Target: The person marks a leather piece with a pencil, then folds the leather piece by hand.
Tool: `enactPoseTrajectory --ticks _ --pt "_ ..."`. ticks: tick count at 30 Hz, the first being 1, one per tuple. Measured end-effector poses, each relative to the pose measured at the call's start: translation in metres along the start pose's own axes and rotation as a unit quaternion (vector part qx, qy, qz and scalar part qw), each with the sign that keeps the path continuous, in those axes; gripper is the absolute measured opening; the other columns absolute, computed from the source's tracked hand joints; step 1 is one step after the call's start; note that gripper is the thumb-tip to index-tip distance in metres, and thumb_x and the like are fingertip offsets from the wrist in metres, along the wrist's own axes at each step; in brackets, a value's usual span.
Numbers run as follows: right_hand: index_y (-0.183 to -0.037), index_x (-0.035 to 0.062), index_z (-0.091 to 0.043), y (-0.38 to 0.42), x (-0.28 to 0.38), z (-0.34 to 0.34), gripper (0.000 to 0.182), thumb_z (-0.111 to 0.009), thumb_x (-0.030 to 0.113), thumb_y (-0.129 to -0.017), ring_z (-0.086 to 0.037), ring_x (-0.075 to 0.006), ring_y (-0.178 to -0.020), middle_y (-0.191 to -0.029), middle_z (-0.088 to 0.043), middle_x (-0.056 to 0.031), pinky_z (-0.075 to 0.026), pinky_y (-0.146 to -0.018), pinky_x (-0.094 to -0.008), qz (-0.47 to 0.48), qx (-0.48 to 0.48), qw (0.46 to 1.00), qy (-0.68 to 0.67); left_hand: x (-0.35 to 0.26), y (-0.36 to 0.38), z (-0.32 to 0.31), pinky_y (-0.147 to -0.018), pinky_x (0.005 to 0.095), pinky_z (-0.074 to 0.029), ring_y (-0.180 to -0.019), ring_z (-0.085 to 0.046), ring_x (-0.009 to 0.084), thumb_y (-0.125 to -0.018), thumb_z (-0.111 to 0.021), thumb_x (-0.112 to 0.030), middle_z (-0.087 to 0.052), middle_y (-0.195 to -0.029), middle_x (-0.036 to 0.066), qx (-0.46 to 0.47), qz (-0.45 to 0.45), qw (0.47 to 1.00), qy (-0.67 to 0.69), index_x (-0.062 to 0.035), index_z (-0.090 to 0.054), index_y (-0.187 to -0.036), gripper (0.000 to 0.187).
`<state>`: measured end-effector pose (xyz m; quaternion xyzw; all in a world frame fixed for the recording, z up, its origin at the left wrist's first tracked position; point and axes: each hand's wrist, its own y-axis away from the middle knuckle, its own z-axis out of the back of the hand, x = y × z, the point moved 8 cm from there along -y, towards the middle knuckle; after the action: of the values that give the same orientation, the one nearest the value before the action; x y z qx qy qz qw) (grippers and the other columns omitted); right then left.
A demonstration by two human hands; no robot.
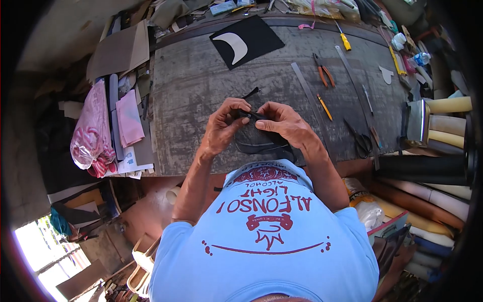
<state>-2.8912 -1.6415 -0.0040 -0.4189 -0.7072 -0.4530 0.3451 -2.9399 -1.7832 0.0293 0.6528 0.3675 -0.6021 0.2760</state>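
Observation:
Both hands are raised over the near edge of the dark worktable (186, 95), close together. My left hand (224, 126) pinches one part of a black piece (261, 138), thumb against fingers. A little to its right, my right hand (287, 123) grips the same piece between thumb and curled fingers. The black piece hangs down toward the blue shirt, with a thin strip sticking up beyond the fingers. A small shiny part shows between the hands, too small to name.
A white crescent (234, 45) lies on a black sheet (266, 43). To the right are a metal ruler (308, 90), orange-handled pliers (323, 71), a yellow screwdriver (345, 41), an orange cutter (325, 107) and black scissors (360, 141). Rolls (448, 125) stand further right, a pink bag (93, 128) left.

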Motion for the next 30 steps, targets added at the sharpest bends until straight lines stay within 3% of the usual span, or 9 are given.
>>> enactPoseTrajectory --ticks 2,5,12,15,18,21,24,25,30 --pt "-0.107 0.0007 -0.060 -0.003 0.001 0.002 0.035 -0.080 0.016 -0.083 -0.057 -0.0057 -0.084 -0.093 -0.061 -0.0007 -0.048 -0.073 -0.0195 0.012 -0.006 1.000 0.012 -0.007 0.000 -0.001 -0.089 0.0246 -0.045 -0.103 -0.055 0.0093 -0.088 -0.067 0.005 -0.059 -0.111 0.001 -0.022 -0.013 0.999 -0.027 -0.0060 -0.064 -0.106 0.021" --pt "-0.107 0.0008 -0.060 -0.007 -0.001 0.006 0.034 -0.080 0.015 -0.083 -0.056 -0.0058 -0.084 -0.093 -0.061 -0.0004 -0.047 -0.073 -0.0198 0.028 -0.008 0.998 0.050 0.008 0.003 0.005 -0.089 0.0242 -0.045 -0.103 -0.055 0.0084 -0.088 -0.067 0.005 -0.059 -0.111 0.000 -0.022 0.058 0.998 0.001 -0.0054 -0.064 -0.107 0.022" --pt "-0.106 0.0015 -0.059 -0.009 0.007 0.003 0.033 -0.080 0.015 -0.083 -0.057 -0.0073 -0.086 -0.094 -0.060 -0.0015 -0.048 -0.075 -0.0223 0.038 -0.003 0.995 0.093 0.016 0.005 0.004 -0.087 0.0247 -0.050 -0.100 -0.060 0.0100 -0.089 -0.066 0.004 -0.063 -0.105 0.003 -0.049 0.107 0.992 0.045 -0.0043 -0.061 -0.115 0.028" --pt "-0.108 -0.0005 -0.059 -0.007 0.017 0.001 0.030 -0.075 0.011 -0.085 -0.061 -0.0123 -0.090 -0.094 -0.064 -0.0085 -0.050 -0.077 -0.0267 0.069 -0.023 0.982 0.177 0.020 0.005 0.009 -0.087 0.0243 -0.051 -0.100 -0.060 0.0103 -0.088 -0.069 0.000 -0.064 -0.107 0.004 -0.075 0.115 0.990 0.030 -0.0016 -0.061 -0.118 0.031" --pt "-0.110 0.0018 -0.062 -0.005 0.016 -0.002 0.027 -0.073 0.008 -0.086 -0.066 -0.0171 -0.082 -0.091 -0.066 -0.0105 -0.052 -0.075 -0.0301 0.134 -0.047 0.968 0.206 0.021 0.003 0.012 -0.086 0.0240 -0.051 -0.100 -0.062 0.0112 -0.088 -0.071 -0.003 -0.067 -0.107 0.006 -0.092 0.114 0.989 0.032 0.0003 -0.061 -0.119 0.033" --pt "-0.111 0.0034 -0.065 0.010 0.037 -0.018 0.025 -0.070 0.005 -0.087 -0.067 -0.0228 -0.071 -0.086 -0.065 -0.0109 -0.053 -0.066 -0.0329 0.364 -0.107 0.858 0.346 0.034 0.003 0.016 -0.086 0.0236 -0.051 -0.098 -0.063 0.0114 -0.089 -0.071 -0.005 -0.068 -0.103 0.006 -0.078 0.147 0.983 0.075 0.0013 -0.063 -0.116 0.030" --pt "-0.113 0.0049 -0.067 0.018 0.034 -0.026 0.025 -0.068 0.005 -0.088 -0.066 -0.0249 -0.066 -0.080 -0.062 -0.0094 -0.052 -0.057 -0.0339 0.332 -0.134 0.818 0.451 0.043 0.005 0.020 -0.088 0.0238 -0.051 -0.098 -0.063 0.0108 -0.089 -0.070 -0.005 -0.069 -0.102 0.006 -0.067 0.177 0.979 0.081 0.0016 -0.066 -0.115 0.027" --pt "-0.114 0.0053 -0.067 0.021 0.032 -0.029 0.031 -0.070 0.001 -0.083 -0.063 -0.0207 -0.063 -0.076 -0.057 -0.0080 -0.049 -0.050 -0.0322 0.364 -0.143 0.792 0.469 0.043 0.006 0.021 -0.088 0.0237 -0.050 -0.099 -0.062 0.0106 -0.089 -0.070 -0.005 -0.069 -0.102 0.006 -0.075 0.193 0.976 0.074 0.0018 -0.067 -0.115 0.026" --pt "-0.121 0.0046 -0.066 0.027 0.026 -0.039 0.045 -0.069 -0.001 -0.076 -0.060 -0.0194 -0.060 -0.076 -0.055 -0.0066 -0.049 -0.052 -0.0320 0.391 -0.139 0.725 0.549 0.037 0.006 0.020 -0.091 0.0239 -0.050 -0.101 -0.062 0.0108 -0.091 -0.065 -0.004 -0.068 -0.109 0.007 -0.053 0.175 0.982 0.048 0.0023 -0.066 -0.120 0.029"
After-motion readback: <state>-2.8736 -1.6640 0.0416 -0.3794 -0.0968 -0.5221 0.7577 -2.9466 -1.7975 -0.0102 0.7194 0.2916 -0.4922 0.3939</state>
